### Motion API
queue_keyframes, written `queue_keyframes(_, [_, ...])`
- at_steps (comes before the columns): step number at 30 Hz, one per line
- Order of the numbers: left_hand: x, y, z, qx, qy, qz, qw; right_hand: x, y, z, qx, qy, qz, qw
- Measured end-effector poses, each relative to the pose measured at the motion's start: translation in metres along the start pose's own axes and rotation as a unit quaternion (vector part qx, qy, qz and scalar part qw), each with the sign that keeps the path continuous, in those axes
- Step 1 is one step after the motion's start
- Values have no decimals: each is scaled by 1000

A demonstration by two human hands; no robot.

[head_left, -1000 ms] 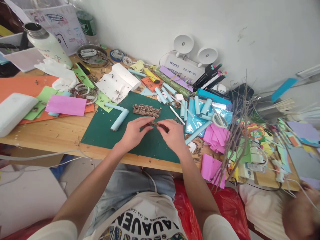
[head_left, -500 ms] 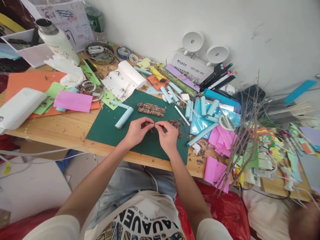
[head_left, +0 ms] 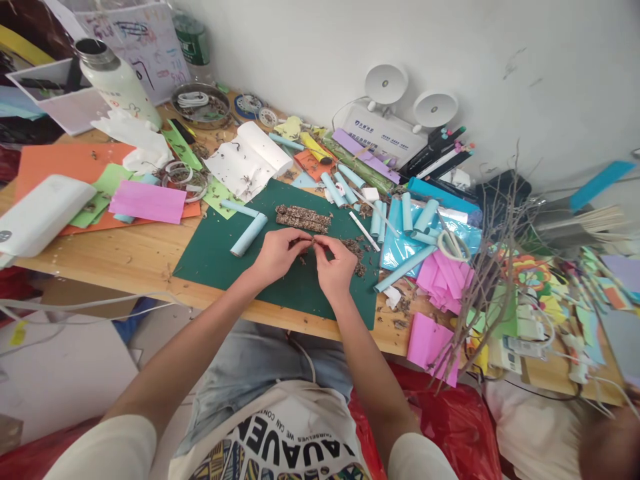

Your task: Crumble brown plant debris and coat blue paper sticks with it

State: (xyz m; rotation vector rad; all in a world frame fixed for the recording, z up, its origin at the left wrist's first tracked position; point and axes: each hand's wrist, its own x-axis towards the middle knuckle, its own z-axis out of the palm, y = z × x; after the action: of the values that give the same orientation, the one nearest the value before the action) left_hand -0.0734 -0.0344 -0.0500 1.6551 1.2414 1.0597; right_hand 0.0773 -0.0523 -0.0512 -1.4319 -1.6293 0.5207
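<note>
My left hand (head_left: 283, 255) and my right hand (head_left: 336, 265) meet fingertip to fingertip over the green mat (head_left: 215, 257). Both are closed in a pinch on a small brown piece of bark-like material, mostly hidden by the fingers. Just beyond them lie rolls coated in brown flakes (head_left: 303, 219), side by side. A pile of loose brown flakes (head_left: 356, 252) sits right of my right hand. Left of my left hand, a light-blue paper tube (head_left: 249, 235) rests on the mat, touching a thinner one. A white stick (head_left: 364, 231) lies at the mat's right side.
To the right are more blue tubes (head_left: 406, 272), scissors (head_left: 453, 245), pink paper (head_left: 434, 347) and tall dry twigs (head_left: 500, 293). A white power bank (head_left: 45, 217), pink card (head_left: 147, 202) and bottle (head_left: 117, 87) stand or lie left. A lamp (head_left: 383, 130) is by the wall. Another person shows blurred at lower right.
Both hands have shifted slightly away from me, toward the flake-coated rolls, still pinched together. The things on the table have stayed in place.
</note>
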Motion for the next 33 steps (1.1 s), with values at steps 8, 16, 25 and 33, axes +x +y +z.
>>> queue_keyframes(8, [-3, 0, 1, 80, 26, 69, 994, -3, -3, 4, 74, 21, 23, 997])
queue_keyframes(16, [-3, -5, 1, 0, 43, 4, 999, -7, -5, 10, 60, 19, -28, 998])
queue_keyframes(25, [-2, -9, 7, -132, 19, -51, 990, -5, -7, 5, 23, 20, 1, 1000])
queue_keyframes(33, [-1, -10, 9, -170, 56, -81, 981, -5, -7, 2, 29, -8, -13, 999])
